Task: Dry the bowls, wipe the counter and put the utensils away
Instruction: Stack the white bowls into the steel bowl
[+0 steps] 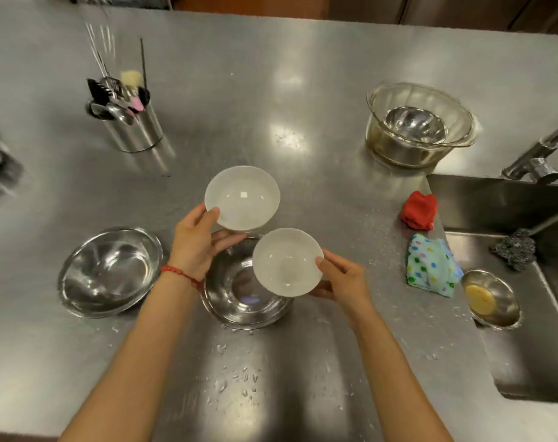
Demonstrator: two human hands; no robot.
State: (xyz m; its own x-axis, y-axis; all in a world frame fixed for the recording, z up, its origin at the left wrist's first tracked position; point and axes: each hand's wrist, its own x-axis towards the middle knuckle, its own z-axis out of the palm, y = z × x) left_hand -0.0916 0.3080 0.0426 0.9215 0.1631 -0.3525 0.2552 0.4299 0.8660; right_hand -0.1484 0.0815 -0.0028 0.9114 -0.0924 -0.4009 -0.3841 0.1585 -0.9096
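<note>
Wet steel counter (303, 90). Left hand (193, 242) and right hand (344, 282) each pinch 1 white bowl (242, 197) (287, 261) by its rim. Both look light, rigid, breakable and probably slick, so a thumb-over-rim hold suits them.

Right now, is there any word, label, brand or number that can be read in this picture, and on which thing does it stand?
None can be read. The two white bowls, the steel bowls, the utensil holder and the cloths show no writing.
</note>
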